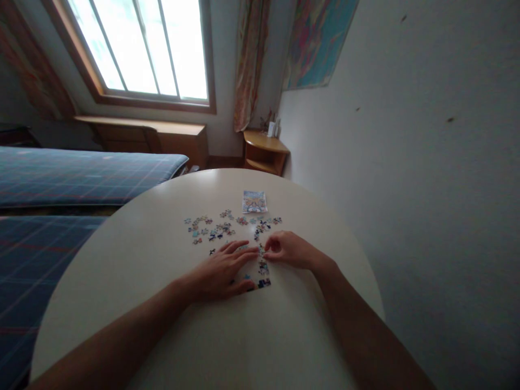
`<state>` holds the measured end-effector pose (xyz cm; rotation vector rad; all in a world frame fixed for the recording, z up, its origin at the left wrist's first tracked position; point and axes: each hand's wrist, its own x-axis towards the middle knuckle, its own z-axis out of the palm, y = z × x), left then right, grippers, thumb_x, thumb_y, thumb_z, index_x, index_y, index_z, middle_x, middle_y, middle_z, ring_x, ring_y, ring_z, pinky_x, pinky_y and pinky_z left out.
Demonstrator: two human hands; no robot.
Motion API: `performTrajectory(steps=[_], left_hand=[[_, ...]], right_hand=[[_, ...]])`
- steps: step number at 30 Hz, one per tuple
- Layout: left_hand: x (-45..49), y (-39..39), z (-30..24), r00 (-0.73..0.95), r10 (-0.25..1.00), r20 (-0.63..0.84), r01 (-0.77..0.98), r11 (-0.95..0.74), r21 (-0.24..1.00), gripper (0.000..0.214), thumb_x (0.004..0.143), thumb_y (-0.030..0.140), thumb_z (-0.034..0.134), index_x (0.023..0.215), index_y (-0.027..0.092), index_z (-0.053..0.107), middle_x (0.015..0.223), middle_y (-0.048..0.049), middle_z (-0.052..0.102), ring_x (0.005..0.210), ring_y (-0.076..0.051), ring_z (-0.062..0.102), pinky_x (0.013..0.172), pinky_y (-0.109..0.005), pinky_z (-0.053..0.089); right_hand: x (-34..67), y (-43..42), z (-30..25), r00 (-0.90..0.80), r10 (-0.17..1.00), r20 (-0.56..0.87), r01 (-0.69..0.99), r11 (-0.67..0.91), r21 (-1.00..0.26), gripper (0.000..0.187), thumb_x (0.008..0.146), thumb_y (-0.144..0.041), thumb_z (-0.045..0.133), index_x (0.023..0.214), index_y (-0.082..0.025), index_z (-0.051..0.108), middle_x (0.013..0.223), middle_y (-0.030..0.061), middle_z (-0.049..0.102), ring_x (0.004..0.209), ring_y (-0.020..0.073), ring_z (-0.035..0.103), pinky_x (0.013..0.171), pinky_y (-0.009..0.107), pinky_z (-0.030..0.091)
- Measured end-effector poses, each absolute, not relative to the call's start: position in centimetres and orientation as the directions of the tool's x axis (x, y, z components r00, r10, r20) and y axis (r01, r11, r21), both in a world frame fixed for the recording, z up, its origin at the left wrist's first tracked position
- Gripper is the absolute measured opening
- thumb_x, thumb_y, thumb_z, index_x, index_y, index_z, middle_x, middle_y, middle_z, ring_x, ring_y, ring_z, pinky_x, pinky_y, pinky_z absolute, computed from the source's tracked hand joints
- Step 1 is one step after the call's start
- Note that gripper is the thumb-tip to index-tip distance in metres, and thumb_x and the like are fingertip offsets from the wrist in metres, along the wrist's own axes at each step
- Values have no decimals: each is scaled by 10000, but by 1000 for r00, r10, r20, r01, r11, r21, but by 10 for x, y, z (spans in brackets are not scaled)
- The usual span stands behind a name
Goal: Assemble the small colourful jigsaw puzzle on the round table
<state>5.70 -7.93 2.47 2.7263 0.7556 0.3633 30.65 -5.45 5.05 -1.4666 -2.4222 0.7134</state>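
Bed (60, 173): far left, soft blue plaid cover, flat; a 2nd stretch of the same cloth lies nearer, below it.
Window (142, 49): upper left, bright panes behind thin upright bars, brown wooden frame, with a long wooden ledge under it.
Worktop (244, 336): round, smooth, pale and matt, with a curved edge.
Left hand (221, 271): palm down and flat on the worktop. The grip is spread, fingers straight and pointing right, and nothing is pinched. The fingertips lie on the left edge of the joined patch.
Loose pieces (211, 227): small flat card bits with knobbed outlines, many-coloured. They are scattered in a band beyond both hands, near the worktop's middle.
Joined patch (263, 271): several pieces locked into a narrow strip with dark blue at its near end. It lies flat between the 2 hands and touches both.
Card (254, 201): a small glossy printed rectangle, flat, just beyond the loose pieces.
Right hand (288, 249): knuckles up and fingers curled. The grip is pressed together, thumb to fingertips, at the patch's top right edge. I cannot tell whether a piece sits between them.
Curtain (249, 59): patterned cloth hanging in folds, right of the window.
Shelf (264, 149): rounded wooden corner unit with small objects on top.
Poster (317, 38): a colourful sheet on the wall, upper right.
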Motion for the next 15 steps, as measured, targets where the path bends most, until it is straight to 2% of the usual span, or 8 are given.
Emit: performTrajectory(steps=[7,15], left_hand=[[55,-77,22,831,534,157,463,-820,336,606,970,517,477,1505,269,338,1549,-34,414,1456,-317,276,1177,-517,274],[53,-74,18,839,514,180,449,-840,306,603,978,521,461,1521,291,331,1557,-26,400,1456,-315,278,1186,-511,257]], right_hand=[[308,-54,48,-524,850,-51,721,411,-558,134,788,-264,694,861,-159,734,753,20,684,641,120,561,605,235,379],[308,-53,47,-513,857,-47,721,401,-565,148,779,-282,702,860,-159,721,715,2,642,630,117,543,596,232,380]])
